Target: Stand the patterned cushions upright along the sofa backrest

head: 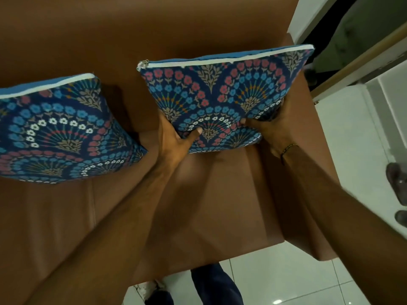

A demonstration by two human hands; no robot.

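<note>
Two blue cushions with a red, white and tan flower-fan pattern stand on a brown sofa. The right cushion leans upright against the backrest, its white zip edge on top. My left hand grips its lower left corner, thumb on the front. My right hand grips its lower right side, a thin bracelet on the wrist. The left cushion stands tilted against the backrest, partly cut off by the left frame edge, with no hand on it.
The brown seat stretches in front of the cushions. The sofa's right arm borders a white tiled floor. Dark footwear lies on the floor at the right. A doorway and white furniture lie beyond.
</note>
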